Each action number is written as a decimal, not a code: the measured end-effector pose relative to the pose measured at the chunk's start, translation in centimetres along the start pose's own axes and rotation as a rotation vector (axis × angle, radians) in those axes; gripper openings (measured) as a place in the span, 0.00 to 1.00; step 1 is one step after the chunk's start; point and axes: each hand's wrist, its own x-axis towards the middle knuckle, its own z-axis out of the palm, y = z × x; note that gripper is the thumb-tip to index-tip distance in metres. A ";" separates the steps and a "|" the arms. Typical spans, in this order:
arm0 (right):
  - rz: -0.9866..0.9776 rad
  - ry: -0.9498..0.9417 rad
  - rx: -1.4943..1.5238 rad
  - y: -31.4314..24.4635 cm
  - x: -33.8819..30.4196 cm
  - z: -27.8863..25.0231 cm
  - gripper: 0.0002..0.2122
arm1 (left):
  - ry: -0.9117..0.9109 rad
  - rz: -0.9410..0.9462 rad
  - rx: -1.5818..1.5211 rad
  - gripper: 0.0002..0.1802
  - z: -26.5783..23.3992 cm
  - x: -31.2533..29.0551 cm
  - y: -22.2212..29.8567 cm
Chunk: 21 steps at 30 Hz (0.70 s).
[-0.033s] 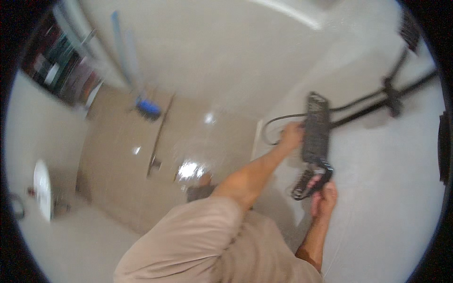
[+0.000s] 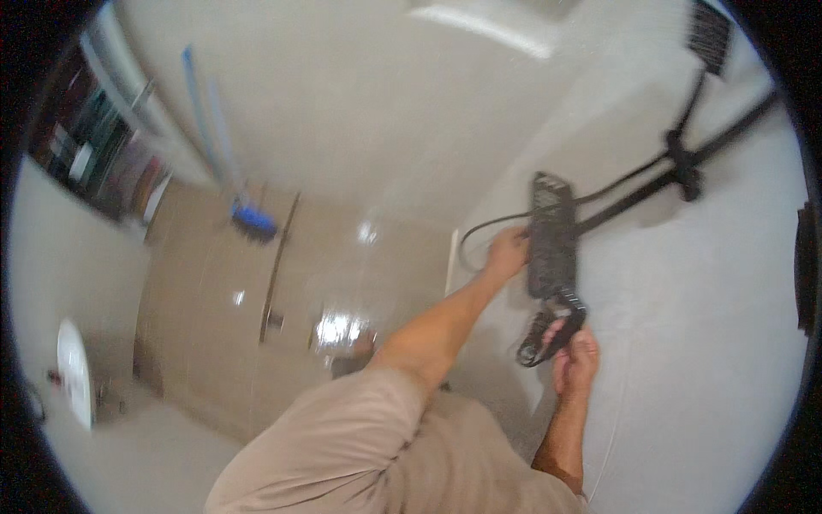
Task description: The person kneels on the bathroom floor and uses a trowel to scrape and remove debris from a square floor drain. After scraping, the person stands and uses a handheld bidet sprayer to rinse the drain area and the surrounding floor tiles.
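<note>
A long black fixture (image 2: 553,240), slightly blurred, stands out from the pale wall. Against its left edge is my left hand (image 2: 509,250), its fingers curled at the side and partly hidden behind it. At the fixture's lower end hangs a black curved, ribbed piece (image 2: 565,330), forming a loop with a darker bristly-looking part; its kind is unclear. My right hand (image 2: 577,363) is closed around the right side of that loop. A thin black hose (image 2: 484,230) bends out past my left hand and runs behind the fixture.
A black bar (image 2: 634,206) with a bracket (image 2: 683,167) runs up to a dark shower head (image 2: 709,38). A blue broom (image 2: 253,221) leans on the far wall over a wet tan floor (image 2: 368,283). A white basin (image 2: 75,373) is at left, shelves (image 2: 94,154) beyond.
The whole view has shifted, so the fixture and both hands appear a little further left. Both hands keep the same places on it.
</note>
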 end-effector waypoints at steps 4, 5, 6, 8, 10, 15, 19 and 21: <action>0.070 0.097 -0.135 -1.0 -0.4 0.8 0.20 | -0.127 -0.030 0.335 0.20 -2.1 0.6 0.8; -0.096 -0.125 -0.031 0.6 0.5 -0.2 0.21 | -0.047 0.297 0.392 0.20 -2.4 1.9 -1.2; -0.062 -0.061 0.022 0.6 0.4 0.7 0.21 | -0.076 0.143 0.349 0.22 -3.2 2.0 -3.2; 0.003 -0.015 0.102 0.8 -0.9 0.6 0.22 | -0.146 0.035 0.287 0.23 -3.0 1.5 -4.1; 0.049 -0.041 0.137 1.1 -1.8 -0.6 0.24 | -0.210 -0.018 0.231 0.24 -2.9 0.8 -2.9; 0.130 -0.122 0.252 4.7 0.1 -3.1 0.24 | -0.135 0.079 0.402 0.24 -4.0 3.1 -4.1; 0.096 0.038 0.164 0.9 -3.5 -0.1 0.17 | -0.241 -0.195 0.029 0.25 -2.4 -2.1 0.9; 0.053 0.027 0.167 2.0 -2.9 -0.7 0.17 | -0.244 -0.160 0.189 0.26 -2.8 -2.9 3.5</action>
